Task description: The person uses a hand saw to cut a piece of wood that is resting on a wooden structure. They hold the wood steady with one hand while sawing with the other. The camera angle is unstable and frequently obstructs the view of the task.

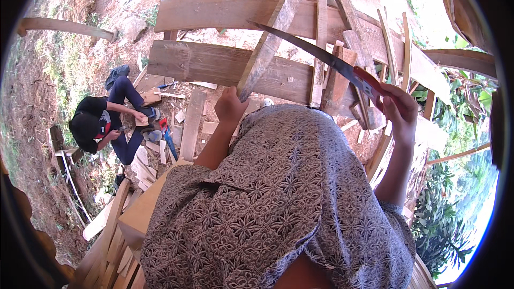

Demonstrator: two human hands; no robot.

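Observation:
My left hand is closed round the near end of a long, narrow wooden plank. The plank slants up and away to the right, across two wide boards. In my right hand is a handsaw with a red handle. Its dark blade points up and to the left, and the tip crosses over the plank. Whether the teeth touch the wood I cannot tell. Under and behind the plank lie the upper wide board and the lower, darker wide board.
At the left a person in dark clothes and a cap sits among wood scraps, holding a small wood block. A wooden stump-like block and upright battens stand beyond me on the right. Loose boards lie lower left.

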